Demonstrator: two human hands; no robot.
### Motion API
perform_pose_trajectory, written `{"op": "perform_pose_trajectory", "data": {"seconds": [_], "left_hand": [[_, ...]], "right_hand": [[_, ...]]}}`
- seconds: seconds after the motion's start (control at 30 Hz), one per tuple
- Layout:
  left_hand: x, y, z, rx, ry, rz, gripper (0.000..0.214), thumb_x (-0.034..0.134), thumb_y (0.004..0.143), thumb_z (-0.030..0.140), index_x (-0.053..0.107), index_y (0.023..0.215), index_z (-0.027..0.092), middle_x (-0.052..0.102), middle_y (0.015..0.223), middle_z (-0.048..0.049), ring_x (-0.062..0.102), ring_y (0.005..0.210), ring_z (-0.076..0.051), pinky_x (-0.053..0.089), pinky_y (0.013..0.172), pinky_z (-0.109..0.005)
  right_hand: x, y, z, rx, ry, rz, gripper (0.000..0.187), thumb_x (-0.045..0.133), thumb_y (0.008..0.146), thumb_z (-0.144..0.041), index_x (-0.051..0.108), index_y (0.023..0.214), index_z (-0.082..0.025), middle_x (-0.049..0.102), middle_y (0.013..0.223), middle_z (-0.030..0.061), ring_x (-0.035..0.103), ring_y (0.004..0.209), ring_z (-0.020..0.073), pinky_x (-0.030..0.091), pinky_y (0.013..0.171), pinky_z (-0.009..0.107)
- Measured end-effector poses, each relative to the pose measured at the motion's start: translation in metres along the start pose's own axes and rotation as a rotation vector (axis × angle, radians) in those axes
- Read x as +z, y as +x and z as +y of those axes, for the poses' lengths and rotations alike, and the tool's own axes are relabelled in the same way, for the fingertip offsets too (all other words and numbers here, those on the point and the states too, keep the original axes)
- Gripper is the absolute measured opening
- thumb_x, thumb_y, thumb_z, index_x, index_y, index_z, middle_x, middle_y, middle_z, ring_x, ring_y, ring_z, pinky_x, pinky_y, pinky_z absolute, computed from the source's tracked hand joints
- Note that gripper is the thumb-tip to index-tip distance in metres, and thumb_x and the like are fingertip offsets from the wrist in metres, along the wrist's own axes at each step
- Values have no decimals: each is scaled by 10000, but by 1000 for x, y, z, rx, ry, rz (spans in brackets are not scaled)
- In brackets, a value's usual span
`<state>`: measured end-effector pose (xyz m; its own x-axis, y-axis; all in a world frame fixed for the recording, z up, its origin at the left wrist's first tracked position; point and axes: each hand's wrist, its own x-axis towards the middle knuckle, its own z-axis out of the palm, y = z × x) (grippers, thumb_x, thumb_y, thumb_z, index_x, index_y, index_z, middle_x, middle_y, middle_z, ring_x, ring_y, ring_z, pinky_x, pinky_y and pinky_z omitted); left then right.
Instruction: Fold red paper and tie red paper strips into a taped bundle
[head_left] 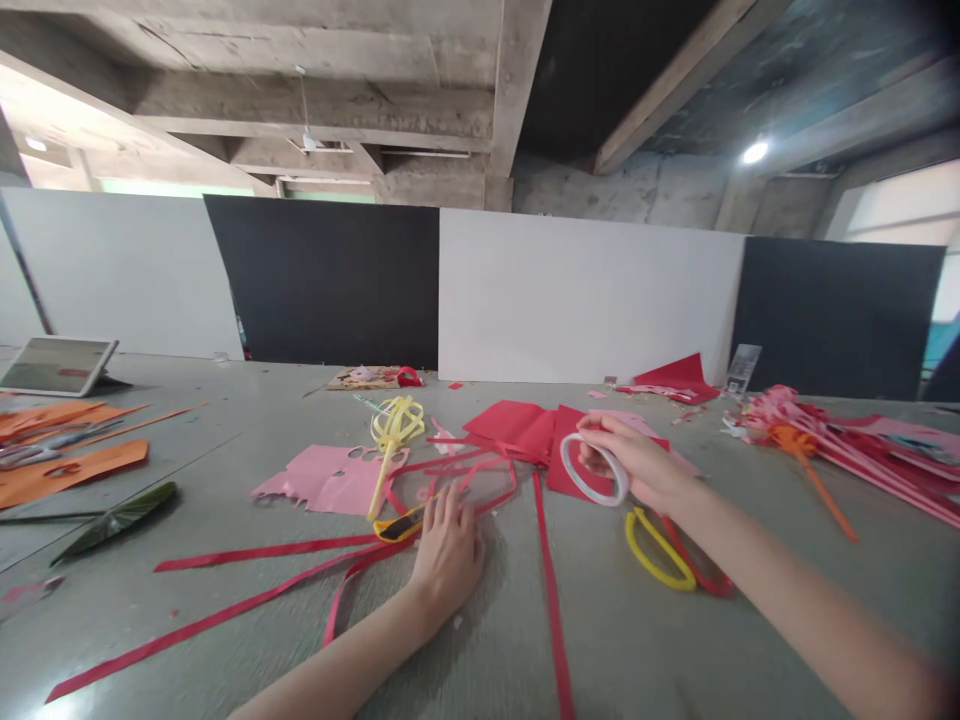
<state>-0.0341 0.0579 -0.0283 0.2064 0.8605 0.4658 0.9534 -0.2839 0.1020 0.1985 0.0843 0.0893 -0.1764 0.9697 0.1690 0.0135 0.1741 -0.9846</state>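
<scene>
My right hand (630, 458) grips a white ring-shaped roll of tape (616, 488) above red sheets, with the fingers closed at its upper edge. Palm down, my left hand (448, 545) lies on the table with fingers stretched over thin red and pink strips (491, 470). A yellow and black utility knife (397, 526) is beside its fingers. Long red strips (259, 552) run left from there, and another red strip (551, 600) lies toward me between my arms. Scissors with one yellow and one red handle loop (660, 552) lie below my right hand, blades hidden.
A yellow looped strip flower (397, 425) rests by a pink sheet with holes (330, 480). Red folded sheets (514, 428) lie mid-table. Orange pieces (82, 475), a green leaf (120, 520) and a tablet (60, 362) are left; pink strip bundles (832, 440) lie right. Panels (585, 295) stand behind.
</scene>
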Motion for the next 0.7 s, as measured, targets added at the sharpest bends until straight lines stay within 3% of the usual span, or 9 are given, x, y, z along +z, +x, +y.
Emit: {"op": "perform_pose_trajectory", "data": {"seconds": [0.17, 0.3, 0.4, 0.5, 0.63, 0.7], "left_hand": [[-15, 4, 7, 63, -116, 11, 370, 451, 685, 93, 482, 1053, 120, 272, 1360, -166, 201, 1265, -304, 183, 1001, -500], [-40, 1, 31, 176, -269, -24, 365, 448, 737, 114, 453, 1095, 183, 380, 1280, -107, 379, 1172, -237, 339, 942, -398], [-62, -11, 57, 267, -545, -120, 318, 494, 742, 119, 489, 1048, 205, 516, 1092, -48, 513, 995, -158, 418, 853, -275], [-73, -27, 78, 254, -829, -242, 252, 529, 719, 89, 555, 945, 199, 553, 942, -16, 541, 869, -133, 433, 785, -239], [-67, -41, 89, 198, -901, -281, 318, 516, 688, 29, 586, 937, 214, 547, 890, 0, 537, 807, -122, 425, 761, -231], [-60, -45, 89, 179, -908, -276, 335, 502, 681, 7, 593, 926, 216, 539, 881, 4, 534, 797, -117, 421, 753, -221]], "right_hand": [[-4, -72, 17, 36, 40, 138, 281, 393, 803, -446, 485, 846, -184, 540, 752, 20, 358, 382, 52, 337, 394, 223], [12, -113, 45, -53, -329, 63, 338, 446, 795, -363, 452, 1105, -227, 560, 962, 53, 433, 420, 72, 395, 441, 246], [24, -127, 70, -78, -532, -32, 420, 383, 823, -295, 381, 1233, -204, 580, 660, 5, 518, 465, 134, 448, 538, 281], [31, -131, 90, -109, -595, -45, 465, 400, 799, -268, 364, 1258, -203, 609, 731, 35, 559, 508, 154, 466, 560, 295], [36, -134, 100, -63, -556, -122, 554, 414, 767, -203, 276, 1303, -205, 584, 585, -13, 585, 518, 175, 472, 549, 290], [37, -137, 100, -40, -541, -155, 586, 425, 750, -187, 252, 1308, -226, 603, 628, -3, 602, 549, 179, 477, 560, 292]]}}
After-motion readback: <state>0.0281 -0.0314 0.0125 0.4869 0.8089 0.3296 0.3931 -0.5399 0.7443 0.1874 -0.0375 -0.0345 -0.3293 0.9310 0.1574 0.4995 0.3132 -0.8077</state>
